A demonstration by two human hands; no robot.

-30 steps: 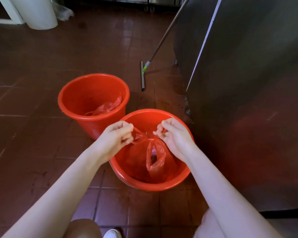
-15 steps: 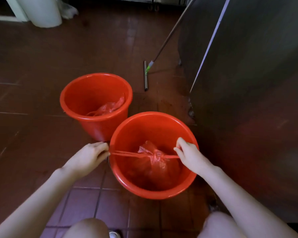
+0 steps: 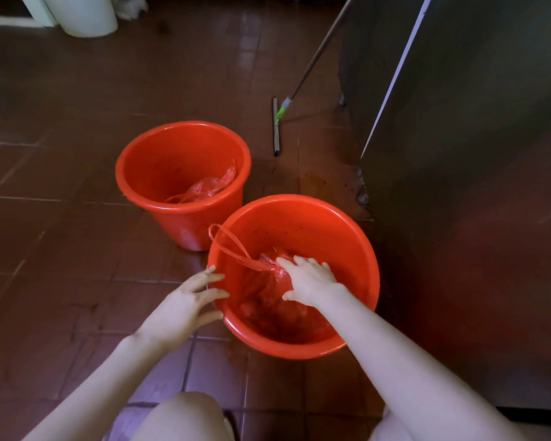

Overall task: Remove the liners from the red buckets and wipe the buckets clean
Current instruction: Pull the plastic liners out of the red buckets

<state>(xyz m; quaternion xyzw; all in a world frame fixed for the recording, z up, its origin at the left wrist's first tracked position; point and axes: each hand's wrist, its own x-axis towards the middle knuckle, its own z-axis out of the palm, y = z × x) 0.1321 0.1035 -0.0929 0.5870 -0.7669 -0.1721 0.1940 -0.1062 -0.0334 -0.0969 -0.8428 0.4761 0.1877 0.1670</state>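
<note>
Two red buckets stand on the tiled floor. The near bucket point(image 3: 360, 249) holds a tied red plastic liner point(image 3: 261, 300); its handle loop point(image 3: 228, 241) drapes over the left rim. My right hand point(image 3: 309, 281) is inside this bucket, fingers spread over the liner's knotted top. My left hand point(image 3: 188, 297) lies with spread fingers against the bucket's left outer rim, holding nothing. The far bucket point(image 3: 159, 167) has a crumpled red liner point(image 3: 207, 187) at its bottom.
A squeegee point(image 3: 276, 128) with a long pole leans against a tall steel cabinet point(image 3: 474, 154) on the right. A white bin point(image 3: 83, 14) stands at the far left. Dark stains mark the floor point(image 3: 61, 249) by the cabinet foot. My knees show below.
Both hands have let go of the taut liner handles. The right hand moved down onto the liner's top; the left hand opened against the rim. One handle loop fell over the left rim.
</note>
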